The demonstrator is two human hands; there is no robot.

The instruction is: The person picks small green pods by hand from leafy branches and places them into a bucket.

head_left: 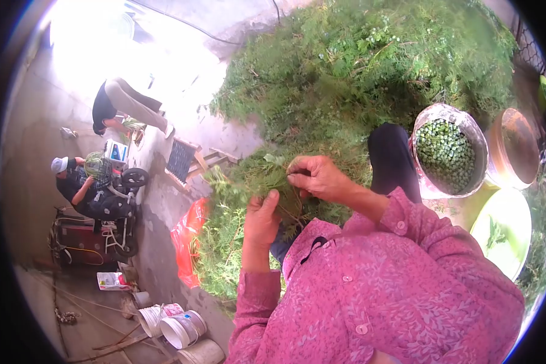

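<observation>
My left hand (261,221) has its thumb and fingers closed together at the edge of a green feathery conifer sprig (272,176), which looks like arborvitae. Across from it, my right hand (321,178) pinches with thumb and forefinger near the same sprig; whatever is between those fingertips is too small to make out. The sprig lies over my lap, between the hands. Beyond it rises a large heap of cut conifer branches (370,60) with small pale green cones among the leaves. To the right, a bucket (420,145) holds many green cones.
A brown-rimmed tub (496,142) and a pale green basin (525,233) stand at right. A red plastic bag (190,236) lies at left beside more greenery. Farther left are a seated person (82,188), a bending person (118,106), a wheeled cart (127,182) and several white buckets (182,330).
</observation>
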